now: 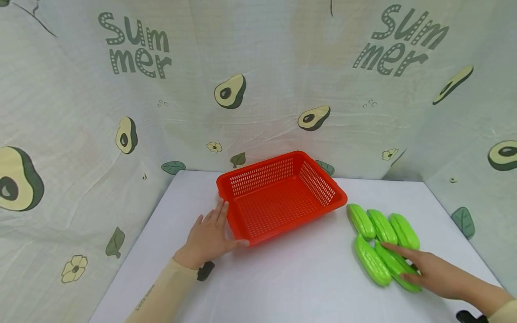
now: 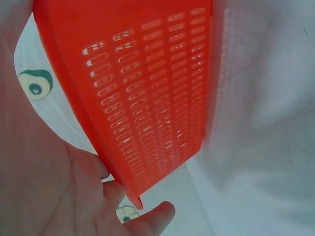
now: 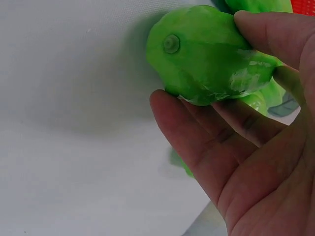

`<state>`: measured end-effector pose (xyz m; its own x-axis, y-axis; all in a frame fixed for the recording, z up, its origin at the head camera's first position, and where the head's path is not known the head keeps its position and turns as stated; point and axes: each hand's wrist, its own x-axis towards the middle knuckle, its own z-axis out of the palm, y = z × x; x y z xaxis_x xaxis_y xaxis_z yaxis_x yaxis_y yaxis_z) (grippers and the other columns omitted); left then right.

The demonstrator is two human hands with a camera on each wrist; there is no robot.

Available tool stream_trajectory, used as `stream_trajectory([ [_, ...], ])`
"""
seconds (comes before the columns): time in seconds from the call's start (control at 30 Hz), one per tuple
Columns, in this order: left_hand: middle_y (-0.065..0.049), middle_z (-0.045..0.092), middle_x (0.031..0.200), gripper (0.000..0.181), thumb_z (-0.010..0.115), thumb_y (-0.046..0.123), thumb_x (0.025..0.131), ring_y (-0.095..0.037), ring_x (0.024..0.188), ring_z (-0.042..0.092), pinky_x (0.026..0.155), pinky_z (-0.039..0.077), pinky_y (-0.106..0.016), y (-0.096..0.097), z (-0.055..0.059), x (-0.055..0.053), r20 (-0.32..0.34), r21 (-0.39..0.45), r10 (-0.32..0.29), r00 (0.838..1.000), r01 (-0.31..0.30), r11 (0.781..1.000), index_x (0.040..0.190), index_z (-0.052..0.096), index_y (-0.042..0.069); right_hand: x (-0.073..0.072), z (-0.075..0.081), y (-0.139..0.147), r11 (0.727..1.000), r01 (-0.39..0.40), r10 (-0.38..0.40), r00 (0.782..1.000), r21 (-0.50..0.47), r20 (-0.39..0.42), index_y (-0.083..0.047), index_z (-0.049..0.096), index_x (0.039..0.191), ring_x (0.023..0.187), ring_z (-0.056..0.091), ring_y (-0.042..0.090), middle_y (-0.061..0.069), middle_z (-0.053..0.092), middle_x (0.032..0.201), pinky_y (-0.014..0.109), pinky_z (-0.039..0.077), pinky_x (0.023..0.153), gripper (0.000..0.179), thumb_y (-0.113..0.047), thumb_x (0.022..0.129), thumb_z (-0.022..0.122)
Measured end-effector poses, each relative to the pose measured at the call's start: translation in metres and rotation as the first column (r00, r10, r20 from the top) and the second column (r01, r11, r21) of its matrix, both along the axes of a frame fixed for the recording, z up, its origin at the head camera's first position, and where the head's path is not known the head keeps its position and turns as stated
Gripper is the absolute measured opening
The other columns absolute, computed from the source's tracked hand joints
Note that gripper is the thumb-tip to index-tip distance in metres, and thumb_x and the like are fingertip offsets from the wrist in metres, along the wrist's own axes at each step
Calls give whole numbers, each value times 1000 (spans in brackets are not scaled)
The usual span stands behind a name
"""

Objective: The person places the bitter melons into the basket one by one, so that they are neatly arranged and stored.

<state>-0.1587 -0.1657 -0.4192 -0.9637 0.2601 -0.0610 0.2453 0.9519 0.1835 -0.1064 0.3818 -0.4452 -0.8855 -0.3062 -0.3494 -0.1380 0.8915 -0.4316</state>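
A red plastic basket [image 1: 274,206] with slotted sides stands at the middle back of the table, turned at a slant. At its left end my left hand [image 1: 210,235] rests, fingers extended along the rim and thumb at the near corner. In the left wrist view the fingers lie against the rim of the basket [image 2: 147,98]. To the right, several bright green ribbed bitter melons [image 1: 365,262] lie close together. My right hand [image 1: 436,273] holds the nearest right one, a bitter melon [image 3: 206,54], with thumb and fingers on opposite sides.
A white table [image 1: 307,282] carries everything. Behind it and at both sides hangs a pale cloth [image 1: 266,40] printed with avocados, leaves and lettering. The basket's right corner is close to the back melon [image 1: 361,220].
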Motion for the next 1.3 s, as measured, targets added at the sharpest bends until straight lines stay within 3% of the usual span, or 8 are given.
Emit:
stream_trajectory([
  [0.17, -15, 17, 164, 125, 54, 86, 74, -36, 146, 25, 109, 27, -66, 0, -1, 0, 2, 11, 6, 1000, -6, 1000, 158, 17, 2, -3, 13, 2, 999, -36, 36, 999, 28, 5, -16, 42, 151, 109, 60, 35, 23, 58, 132, 56, 53, 84, 80, -35, 83, 79],
  [0.37, -15, 16, 164, 126, 51, 88, 74, -35, 147, 24, 109, 28, -66, -2, -4, 0, -8, 15, 4, 1000, -4, 1000, 159, 16, 2, -23, 57, -10, 994, -83, 88, 993, 73, -73, -18, 40, 153, 98, 60, 23, 22, 57, 132, 42, 56, 74, 82, -35, 84, 80],
  [0.5, -15, 16, 164, 126, 50, 89, 73, -35, 147, 25, 109, 28, -66, -4, -6, 0, -6, 5, 8, 1000, -8, 1000, 159, 16, 2, -52, 97, -44, 986, -167, 166, 972, 5, -165, -26, 35, 156, 99, 64, 23, 19, 58, 133, 42, 56, 74, 81, -38, 88, 76],
  [0.67, -15, 17, 164, 125, 55, 86, 74, -35, 147, 24, 108, 29, -66, -6, -5, 1, -9, 15, 20, 1000, -20, 1000, 158, 17, 2, -101, 129, -118, 954, -267, 249, 959, -137, -135, -32, 30, 157, 108, 63, 29, 16, 54, 138, 46, 56, 80, 76, -35, 94, 71],
  [0.83, -14, 16, 164, 123, 58, 83, 75, -34, 146, 27, 108, 29, -65, -4, -8, -2, -16, 22, 14, 1000, -14, 1000, 159, 16, 3, -150, 122, -197, 943, -275, 277, 961, -184, -15, -34, 28, 158, 103, 59, 25, 9, 52, 131, 37, 56, 77, 77, -29, 94, 71],
  [0.97, -14, 16, 165, 123, 58, 83, 75, -34, 146, 26, 109, 29, -65, -1, -9, -4, -4, 10, 16, 1000, -16, 1000, 159, 16, 4, -175, 105, -250, 943, -218, 255, 959, -252, 124, -33, 31, 157, 105, 55, 28, 11, 48, 127, 42, 58, 79, 77, -21, 93, 73],
  [1.1, -14, 16, 165, 123, 57, 84, 74, -33, 147, 25, 110, 28, -64, 0, -9, -5, -3, -2, 19, 1000, -19, 1000, 159, 15, 5, -189, 88, -290, 948, -189, 246, 946, -256, 213, -30, 34, 156, 111, 52, 30, 12, 46, 129, 43, 58, 80, 74, -19, 93, 72],
  [1.3, -13, 15, 165, 124, 56, 85, 74, -33, 146, 27, 110, 26, -64, -3, -10, -5, -8, 12, 23, 1000, -23, 1000, 160, 15, 5, -196, 67, -332, 955, -198, 255, 928, -220, 273, -27, 37, 155, 111, 52, 28, 10, 46, 131, 36, 59, 75, 72, -20, 93, 72],
])
